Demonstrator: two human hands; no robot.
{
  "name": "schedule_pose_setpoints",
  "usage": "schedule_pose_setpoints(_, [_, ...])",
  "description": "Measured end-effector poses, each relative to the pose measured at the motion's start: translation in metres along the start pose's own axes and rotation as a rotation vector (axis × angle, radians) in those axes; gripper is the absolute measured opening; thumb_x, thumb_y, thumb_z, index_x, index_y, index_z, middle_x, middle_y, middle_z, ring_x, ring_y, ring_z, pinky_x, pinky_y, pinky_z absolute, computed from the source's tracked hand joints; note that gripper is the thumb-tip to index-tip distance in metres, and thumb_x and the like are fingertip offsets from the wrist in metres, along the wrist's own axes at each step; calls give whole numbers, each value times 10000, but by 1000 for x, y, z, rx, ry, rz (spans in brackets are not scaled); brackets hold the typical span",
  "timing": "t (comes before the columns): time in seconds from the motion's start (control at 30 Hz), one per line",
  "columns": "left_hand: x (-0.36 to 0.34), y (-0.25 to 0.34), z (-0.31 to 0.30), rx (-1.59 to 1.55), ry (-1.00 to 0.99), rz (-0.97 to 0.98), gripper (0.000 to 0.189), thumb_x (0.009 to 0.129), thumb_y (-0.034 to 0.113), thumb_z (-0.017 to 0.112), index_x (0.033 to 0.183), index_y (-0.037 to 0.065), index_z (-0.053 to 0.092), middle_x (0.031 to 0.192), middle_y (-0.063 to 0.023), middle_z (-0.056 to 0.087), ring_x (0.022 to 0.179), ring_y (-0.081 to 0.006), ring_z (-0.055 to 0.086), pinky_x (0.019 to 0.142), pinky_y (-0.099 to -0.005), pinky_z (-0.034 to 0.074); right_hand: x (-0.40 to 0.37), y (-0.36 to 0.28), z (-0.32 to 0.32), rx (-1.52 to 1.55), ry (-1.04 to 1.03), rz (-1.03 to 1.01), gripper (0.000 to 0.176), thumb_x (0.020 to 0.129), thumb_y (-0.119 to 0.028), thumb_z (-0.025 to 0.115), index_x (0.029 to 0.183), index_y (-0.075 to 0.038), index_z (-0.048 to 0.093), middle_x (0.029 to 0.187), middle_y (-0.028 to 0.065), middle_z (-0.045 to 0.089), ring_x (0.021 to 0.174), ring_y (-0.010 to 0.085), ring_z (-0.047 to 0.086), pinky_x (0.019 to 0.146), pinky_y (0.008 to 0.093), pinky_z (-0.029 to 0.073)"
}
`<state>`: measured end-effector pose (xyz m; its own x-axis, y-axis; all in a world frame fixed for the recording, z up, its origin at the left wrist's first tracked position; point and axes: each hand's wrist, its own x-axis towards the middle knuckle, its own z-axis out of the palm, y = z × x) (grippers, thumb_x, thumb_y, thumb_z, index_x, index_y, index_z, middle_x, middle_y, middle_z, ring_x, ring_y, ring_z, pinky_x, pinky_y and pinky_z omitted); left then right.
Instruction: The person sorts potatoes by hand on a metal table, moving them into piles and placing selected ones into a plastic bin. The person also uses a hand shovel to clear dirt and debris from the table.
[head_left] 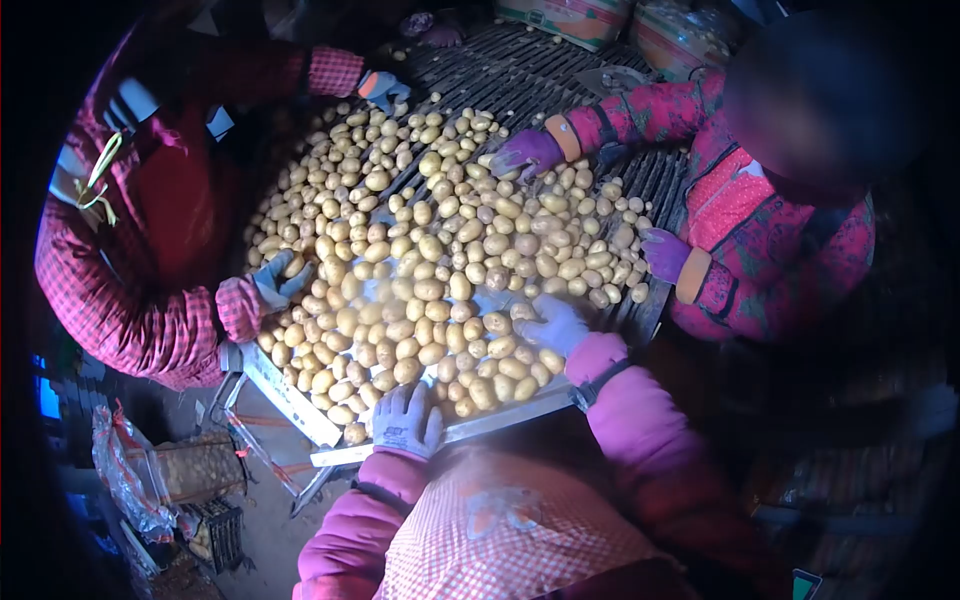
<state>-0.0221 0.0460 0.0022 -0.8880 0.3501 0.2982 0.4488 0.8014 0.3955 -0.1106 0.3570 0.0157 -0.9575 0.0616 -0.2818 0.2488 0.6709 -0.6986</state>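
Observation:
A thick spread of potatoes (425,290) covers the sorting table in front of me. My left hand (405,422), in a pale lavender glove, lies at the near metal edge (510,412) with its fingers stretched out against the closest potatoes. Further right, my right hand (556,326) wears a similar glove and reaches in from the side. Its fingers are extended and touch potatoes on the right part of the pile; they look slightly blurred. Neither hand has a potato visibly gripped in it.
On the left, a co-worker's gloved hand (280,280) is at the pile, another (384,90) at its far side. Opposite right, a person's purple gloves (530,153) touch potatoes. Slatted bars (490,70) run behind; boxes (570,18) stand beyond. A crate (215,535) sits lower left.

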Motion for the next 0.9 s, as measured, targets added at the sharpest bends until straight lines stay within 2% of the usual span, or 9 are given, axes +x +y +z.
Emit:
schedule_pose_setpoints(0.1, [2, 1, 3, 1, -6, 23, 486, 800, 301, 588, 1217, 52, 568, 1103, -203, 561, 1018, -392, 542, 893, -504, 424, -22, -2, -10, 178, 82, -67, 401, 802, -329, 749, 1019, -32, 589, 873, 108, 647, 799, 209, 612, 723, 345, 508])
schedule_pose_setpoints(0.17, [2, 0, 5, 1, -45, 18, 489, 814, 305, 589, 1238, 63, 558, 1135, -199, 555, 1049, -388, 533, 916, -501, 413, -54, 11, -32, 886, -133, 41, 308, 847, -200, 717, 1101, -61, 612, 897, 5, 630, 782, 92, 581, 674, 234, 482])
schedule_pose_setpoints(0.27, [-4, -6, 6, 8, -109, -32, 500, 844, 316, 591, 1286, 88, 533, 1201, -187, 541, 1115, -377, 513, 968, -494, 389, -101, 66, -51, 1197, 151, -74, 268, 946, -181, 587, 1167, -29, 593, 992, 30, 629, 863, 135, 593, 768, 266, 486])
schedule_pose_setpoints(0.3, [-4, -6, 5, 8, -117, -30, 500, 844, 316, 591, 1286, 88, 533, 1201, -187, 541, 1115, -377, 513, 968, -494, 389, -102, 109, -51, 1760, 208, 59, 269, 971, -234, 556, 1160, -47, 599, 937, 49, 630, 830, 141, 584, 717, 265, 468])
schedule_pose_setpoints(0.33, [-4, -6, 4, 18, -114, -29, 500, 845, 317, 590, 1284, 85, 534, 1202, -188, 541, 1116, -376, 513, 970, -494, 389, -115, 121, -75, 1069, 153, -304, 303, 992, -307, 508, 1149, -64, 602, 942, 82, 629, 807, 154, 584, 667, 276, 444])
schedule_pose_setpoints(0.37, [-2, -5, 4, 22, -110, -22, 500, 845, 317, 589, 1282, 81, 534, 1203, -189, 541, 1117, -376, 513, 972, -494, 389, -137, 123, -91, 1015, 192, -175, 410, 997, -383, 470, 1231, -58, 560, 998, 105, 632, 793, 183, 593, 645, 292, 428])
schedule_pose_setpoints(0.53, [-1, -6, 7, 17, -117, 12, 507, 841, 328, 572, 1266, 53, 538, 1194, -191, 557, 1104, -368, 526, 961, -495, 391, -186, 80, -104, 1351, 408, 173, 551, 980, -491, 429, 1438, -190, 376, 1133, 140, 607, 844, 235, 596, 674, 344, 444])
schedule_pose_setpoints(0.6, [-3, -8, 8, 11, -120, 5, 512, 842, 330, 576, 1271, 52, 536, 1190, -204, 557, 1093, -373, 530, 959, -491, 390, -151, 140, -74, 1727, 212, -53, 618, 963, -581, 374, 1453, -207, 338, 1188, 142, 576, 903, 273, 572, 713, 410, 451])
schedule_pose_setpoints(0.9, [-3, -5, 8, 15, -133, 13, 493, 833, 281, 587, 1270, 60, 529, 1201, -200, 547, 1087, -383, 527, 937, -489, 401, -155, 61, -69, 1655, 388, 241, 544, 957, -547, 449, 1262, -107, 551, 1013, 102, 626, 792, 201, 550, 631, 351, 448])
